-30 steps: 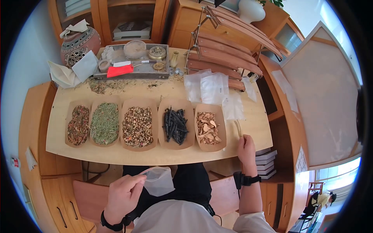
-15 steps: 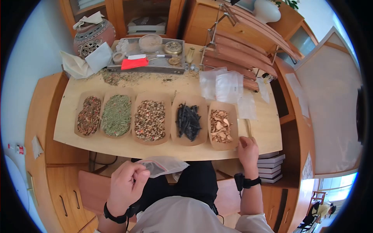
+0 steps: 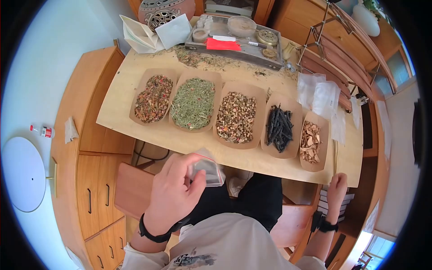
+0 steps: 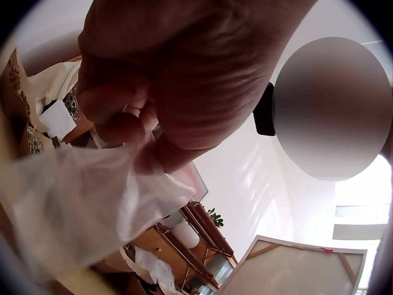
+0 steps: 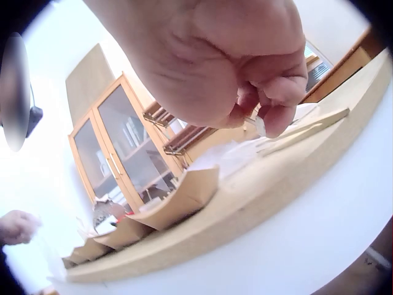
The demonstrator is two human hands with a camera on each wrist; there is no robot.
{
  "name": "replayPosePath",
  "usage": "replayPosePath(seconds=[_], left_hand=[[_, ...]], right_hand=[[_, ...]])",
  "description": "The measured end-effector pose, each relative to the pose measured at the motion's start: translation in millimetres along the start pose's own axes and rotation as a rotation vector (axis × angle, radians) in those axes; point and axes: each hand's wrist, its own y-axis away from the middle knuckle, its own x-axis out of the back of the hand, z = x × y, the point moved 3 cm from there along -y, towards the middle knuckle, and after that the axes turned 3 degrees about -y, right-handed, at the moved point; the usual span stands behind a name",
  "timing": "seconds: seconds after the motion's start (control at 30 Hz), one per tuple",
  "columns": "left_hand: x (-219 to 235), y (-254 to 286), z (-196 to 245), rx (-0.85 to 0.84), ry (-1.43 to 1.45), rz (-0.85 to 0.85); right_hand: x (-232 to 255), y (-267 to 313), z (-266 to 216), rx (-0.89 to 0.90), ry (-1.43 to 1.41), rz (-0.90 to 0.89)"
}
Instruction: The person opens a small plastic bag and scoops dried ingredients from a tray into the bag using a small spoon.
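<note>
1. The clear plastic zip bag with a red seal line [image 3: 212, 173] hangs above the lap, pinched by the left hand's [image 3: 173, 193] thumb and fingers. Likely light, limp, slippery: hold the rim.
2. The slim tan wooden-looking tongs [image 3: 335, 155] seem light, stiff; take them mid-length. The right hand's [image 3: 336, 189] fingers curl beside them; gripping, I cannot tell.

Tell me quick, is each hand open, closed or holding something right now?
Left hand: holding a clear plastic bag with a red seal line.
Right hand: curled near a slim tan tool; whether it's gripping can't be told.
</note>
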Motion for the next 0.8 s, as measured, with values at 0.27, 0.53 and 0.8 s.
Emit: replayPosePath(seconds=[0.27,0.53,0.8], left_hand=[[-6.6,-33.0,8.0,-0.126,-0.206,0.020],[-44.2,-62.9,6.4,-0.208,-0.284,-0.046],[-55.5,-83.9,-5.0,-0.147,-0.276,-0.100]], right_hand=[[7.1,7.3,-167.3,0.016,-0.701,-0.162],[-53.6,-46.7,-282.2,0.521,-0.516,-0.500],[-70.2,-80.2,-293.1,0.613,-0.119,-0.522]])
